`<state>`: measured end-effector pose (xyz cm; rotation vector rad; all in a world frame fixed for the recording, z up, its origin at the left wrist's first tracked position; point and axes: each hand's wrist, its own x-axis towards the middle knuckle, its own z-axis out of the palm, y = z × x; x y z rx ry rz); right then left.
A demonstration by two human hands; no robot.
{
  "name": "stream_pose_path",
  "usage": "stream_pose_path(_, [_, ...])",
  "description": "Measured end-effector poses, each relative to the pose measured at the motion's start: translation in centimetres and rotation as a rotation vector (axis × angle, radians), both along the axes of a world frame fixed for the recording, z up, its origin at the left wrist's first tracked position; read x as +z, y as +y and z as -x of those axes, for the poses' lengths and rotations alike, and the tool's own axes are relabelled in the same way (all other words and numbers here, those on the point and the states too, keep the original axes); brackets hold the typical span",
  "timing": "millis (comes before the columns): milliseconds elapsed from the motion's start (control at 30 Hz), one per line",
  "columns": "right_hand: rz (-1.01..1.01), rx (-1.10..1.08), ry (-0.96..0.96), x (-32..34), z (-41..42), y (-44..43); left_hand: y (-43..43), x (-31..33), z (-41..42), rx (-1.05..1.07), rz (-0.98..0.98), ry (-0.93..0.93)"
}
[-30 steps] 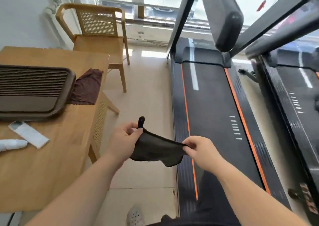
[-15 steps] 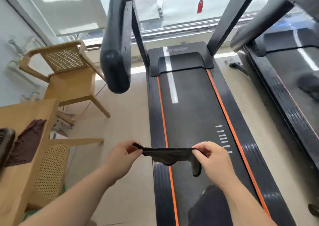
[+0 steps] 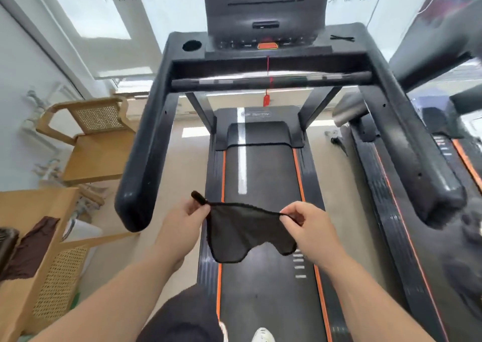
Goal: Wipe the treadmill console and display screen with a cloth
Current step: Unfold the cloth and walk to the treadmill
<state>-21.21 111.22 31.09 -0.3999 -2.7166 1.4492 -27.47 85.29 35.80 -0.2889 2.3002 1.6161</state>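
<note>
We pinch the cloth (image 3: pixel 242 233) taut, left hand (image 3: pixel 182 219) and right hand (image 3: pixel 307 227) clamped on its top corners; wiping the console (image 3: pixel 266 44) could snag the red safety cord (image 3: pixel 267 65).

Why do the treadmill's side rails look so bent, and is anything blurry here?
Head view: the wide-angle lens bows the handrails outward; bright window backlight washes out the top and leaves the console dark; the right edge is smeared with motion blur, while the cloth and both hands stay fairly sharp.
</note>
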Motion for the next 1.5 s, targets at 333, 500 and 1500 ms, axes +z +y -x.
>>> stream_pose_path(333, [-0.074, 0.049, 0.057, 3.7, 18.0, 7.1, 6.2, -0.3, 15.9, 0.089, -0.196, 0.002])
stream_pose_path(500, [-0.166, 0.026, 0.016, 5.4, 27.9, 10.0, 10.3, 0.4, 27.4, 0.006, -0.241, 0.015])
stream_pose_path(1500, [-0.186, -0.048, 0.167, 15.1, 62.6, 35.5, 36.1, 5.8, 59.1, -0.191, -0.101, 0.179])
